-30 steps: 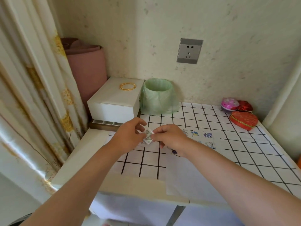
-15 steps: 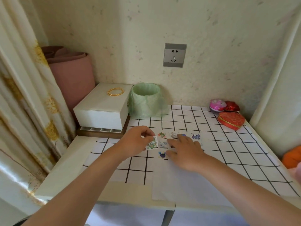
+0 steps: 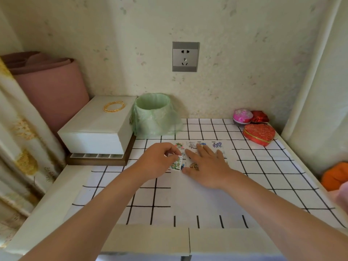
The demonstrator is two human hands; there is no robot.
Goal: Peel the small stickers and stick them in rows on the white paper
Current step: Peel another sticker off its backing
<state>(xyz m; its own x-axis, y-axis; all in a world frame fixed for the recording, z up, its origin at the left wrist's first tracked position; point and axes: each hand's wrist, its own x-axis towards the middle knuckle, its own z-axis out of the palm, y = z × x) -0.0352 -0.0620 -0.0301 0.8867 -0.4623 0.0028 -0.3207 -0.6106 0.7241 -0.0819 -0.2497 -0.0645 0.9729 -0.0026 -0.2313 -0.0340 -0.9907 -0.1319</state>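
The white paper lies on the checked tablecloth in the middle of the table. Several small colourful stickers sit in a row along its far edge, such as a green and pink one and a blue one. An orange sticker shows in a second row, partly under my right hand, which lies flat with straight fingers pressing on the paper. My left hand pinches a small stack of stickers with a green picture, at the paper's left edge beside my right thumb.
A white box with a gold bangle stands at the back left, a green-lined bin next to it. Red and pink heart tins sit at the back right. A curtain hangs left, an orange object lies right.
My right hand let go of the sticker stack and came down flat on the paper's sticker rows. My left hand lowered the stack to the paper's left edge.
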